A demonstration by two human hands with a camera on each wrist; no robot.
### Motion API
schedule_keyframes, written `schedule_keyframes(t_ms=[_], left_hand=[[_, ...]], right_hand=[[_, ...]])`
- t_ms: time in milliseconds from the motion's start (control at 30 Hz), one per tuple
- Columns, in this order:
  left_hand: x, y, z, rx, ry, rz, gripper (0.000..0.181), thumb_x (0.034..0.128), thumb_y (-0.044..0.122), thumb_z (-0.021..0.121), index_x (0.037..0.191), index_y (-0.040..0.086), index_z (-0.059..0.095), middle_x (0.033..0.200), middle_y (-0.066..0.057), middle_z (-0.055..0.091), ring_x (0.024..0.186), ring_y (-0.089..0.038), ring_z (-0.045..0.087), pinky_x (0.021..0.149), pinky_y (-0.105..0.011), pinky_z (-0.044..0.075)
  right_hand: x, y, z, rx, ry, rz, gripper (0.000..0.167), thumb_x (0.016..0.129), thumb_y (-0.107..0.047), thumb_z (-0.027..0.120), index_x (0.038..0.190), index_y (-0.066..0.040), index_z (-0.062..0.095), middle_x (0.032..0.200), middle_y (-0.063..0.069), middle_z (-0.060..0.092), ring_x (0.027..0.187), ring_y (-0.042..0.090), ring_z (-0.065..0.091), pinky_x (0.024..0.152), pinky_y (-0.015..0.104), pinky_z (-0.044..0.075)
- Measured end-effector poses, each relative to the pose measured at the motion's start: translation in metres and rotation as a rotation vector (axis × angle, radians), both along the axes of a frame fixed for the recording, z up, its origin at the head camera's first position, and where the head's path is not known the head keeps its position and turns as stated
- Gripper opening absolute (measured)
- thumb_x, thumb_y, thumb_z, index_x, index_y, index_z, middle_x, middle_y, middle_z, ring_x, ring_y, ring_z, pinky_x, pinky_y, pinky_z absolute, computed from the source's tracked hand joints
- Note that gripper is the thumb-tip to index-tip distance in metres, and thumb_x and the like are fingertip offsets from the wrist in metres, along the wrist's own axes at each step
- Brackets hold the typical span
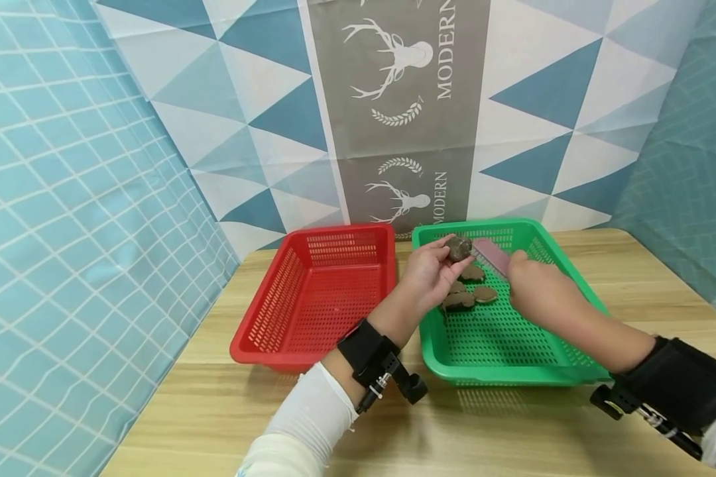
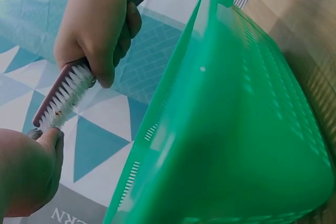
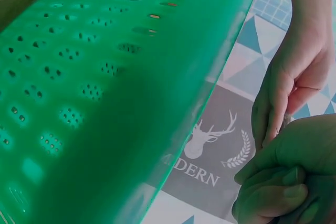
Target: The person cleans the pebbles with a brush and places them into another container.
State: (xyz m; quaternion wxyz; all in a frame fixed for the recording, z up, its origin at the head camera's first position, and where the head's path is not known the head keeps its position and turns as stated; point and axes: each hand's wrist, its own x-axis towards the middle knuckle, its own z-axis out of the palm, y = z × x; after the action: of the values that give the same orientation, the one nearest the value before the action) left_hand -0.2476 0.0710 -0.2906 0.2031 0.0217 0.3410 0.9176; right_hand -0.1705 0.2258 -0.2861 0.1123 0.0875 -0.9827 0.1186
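Above the back left of the green basket (image 1: 513, 375), my left hand (image 1: 431, 273) holds a round brown object (image 1: 459, 248) between thumb and fingers. My right hand (image 1: 539, 291) grips a pink brush (image 1: 492, 256), its white bristles against or close beside the round object. In the left wrist view the right hand (image 2: 100, 24) is curled round the brush (image 2: 52, 95), with the bristle end at the left thumb. Several flat brown pieces (image 1: 485, 294) lie in the left part of the green basket. The right wrist view shows both hands, the object mostly hidden.
A red basket (image 1: 346, 311) with nothing visible inside stands left of the green one, on a wooden table (image 1: 215, 417). Patterned cloth (image 1: 406, 126) hangs behind, and a blue tiled sheet (image 1: 54, 199) is at the left.
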Motion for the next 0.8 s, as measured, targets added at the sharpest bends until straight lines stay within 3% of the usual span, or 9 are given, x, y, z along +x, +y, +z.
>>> schedule_keyframes(t_ms=[233,367,500,633,800], left_hand=[[0.0,-0.0033,-0.003,-0.014,-0.015,-0.02,0.04,0.1063,0.0,0.027,0.144,-0.007,0.038,0.145,-0.027,0.035,0.132,-0.041,0.042,0.102,-0.042,0.044],[0.0012,-0.0025,-0.0028,-0.056,-0.003,-0.034,0.039,0.1063,0.0,0.029,0.144,-0.007,0.038,0.144,-0.027,0.038,0.133,-0.038,0.041,0.103,-0.041,0.043],[0.0002,-0.0023,0.0003,-0.06,0.019,0.011,0.04,0.106,0.0,0.03,0.144,-0.009,0.036,0.147,-0.027,0.035,0.138,-0.036,0.035,0.107,-0.042,0.037],[-0.0016,-0.0045,0.0034,-0.038,0.01,0.042,0.04,0.1056,-0.001,0.031,0.144,-0.008,0.037,0.147,-0.027,0.033,0.138,-0.037,0.035,0.107,-0.042,0.037],[-0.0016,-0.0066,0.0023,-0.008,-0.027,0.019,0.039,0.1066,0.007,0.035,0.143,-0.005,0.041,0.146,-0.025,0.034,0.138,-0.037,0.034,0.107,-0.044,0.038]], right_hand=[[-0.0021,0.0027,0.004,0.051,0.133,0.024,0.015,0.08,0.011,0.055,0.085,0.014,0.041,0.056,0.011,0.045,0.04,0.02,0.045,0.034,0.032,0.038],[-0.0017,-0.0011,0.0051,0.043,0.121,0.025,0.016,0.083,0.01,0.055,0.09,0.015,0.041,0.054,0.01,0.045,0.037,0.019,0.044,0.033,0.03,0.035],[-0.0008,-0.0045,0.0005,0.054,0.109,0.044,0.015,0.085,0.011,0.055,0.091,0.015,0.042,0.052,0.009,0.045,0.035,0.018,0.044,0.031,0.029,0.035],[-0.0007,-0.0027,-0.0036,0.072,0.109,0.042,0.013,0.084,0.011,0.055,0.088,0.014,0.042,0.052,0.009,0.044,0.036,0.019,0.044,0.031,0.03,0.036],[-0.0008,0.0027,-0.0003,0.078,0.134,0.04,0.014,0.081,0.012,0.054,0.082,0.01,0.04,0.053,0.008,0.042,0.037,0.019,0.043,0.032,0.031,0.035]])
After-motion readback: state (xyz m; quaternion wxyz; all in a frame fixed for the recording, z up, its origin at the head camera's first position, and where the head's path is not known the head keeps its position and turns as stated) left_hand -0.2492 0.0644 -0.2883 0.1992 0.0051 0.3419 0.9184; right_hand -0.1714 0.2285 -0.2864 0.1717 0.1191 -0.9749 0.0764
